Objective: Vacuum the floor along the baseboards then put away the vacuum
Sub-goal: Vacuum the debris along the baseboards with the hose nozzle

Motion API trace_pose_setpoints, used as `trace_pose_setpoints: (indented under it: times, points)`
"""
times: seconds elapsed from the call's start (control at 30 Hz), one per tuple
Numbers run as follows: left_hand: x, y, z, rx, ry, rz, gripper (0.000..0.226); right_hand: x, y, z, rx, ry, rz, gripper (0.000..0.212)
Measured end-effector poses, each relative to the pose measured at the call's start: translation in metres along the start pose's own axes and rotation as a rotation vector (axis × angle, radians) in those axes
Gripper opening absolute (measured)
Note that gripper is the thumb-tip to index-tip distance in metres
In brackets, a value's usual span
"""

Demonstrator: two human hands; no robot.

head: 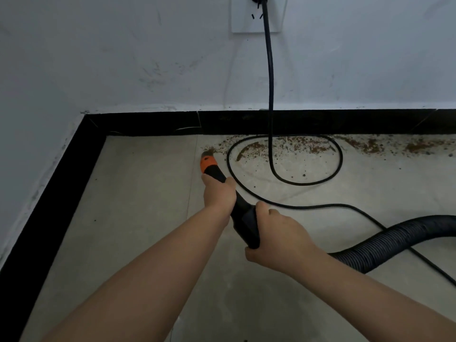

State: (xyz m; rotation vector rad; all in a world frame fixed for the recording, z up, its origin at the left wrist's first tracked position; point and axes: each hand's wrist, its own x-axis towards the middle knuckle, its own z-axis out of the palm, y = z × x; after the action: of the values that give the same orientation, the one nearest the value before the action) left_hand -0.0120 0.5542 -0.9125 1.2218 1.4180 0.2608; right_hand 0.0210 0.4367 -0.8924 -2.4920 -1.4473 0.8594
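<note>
My left hand [218,193] curled round the vacuum nozzle [209,164] near its orange tip, my right hand [276,236] gripping the black handle end, nozzle tip on the floor [138,193] at brown debris [254,146] beside the black baseboard [153,123], ribbed hose [394,243] trailing right, power cord [270,95] looping from the wall socket [246,21].

A white wall outlet [256,21] sits on the scuffed white wall [123,58].

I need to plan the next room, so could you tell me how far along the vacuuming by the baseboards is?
Early on. Done: the floor by the corner looks free of crumbs. In hand: both hands, left and right, grip the nozzle, its tip at the near edge of the crumbs. Left: the crumbs along the baseboard rightward, some inside the cord loop, then putting the vacuum away.
</note>
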Motion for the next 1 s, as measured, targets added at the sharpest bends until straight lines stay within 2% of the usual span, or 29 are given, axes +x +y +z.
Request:
trace_pose_setpoints:
  times: [0.33,0.73,1.0]
  points:
    - [0.025,0.006,-0.001,0.035,0.009,0.061,0.065,0.027,-0.001,0.008,0.036,0.017,0.022,0.054]
    - [0.047,0.009,-0.008,-0.086,0.103,0.046,0.067,0.057,-0.006,0.002,0.004,-0.040,-0.018,0.057]
    - [0.045,0.015,0.010,-0.023,-0.002,0.078,0.066,0.049,0.006,-0.002,0.053,-0.006,0.038,0.057]
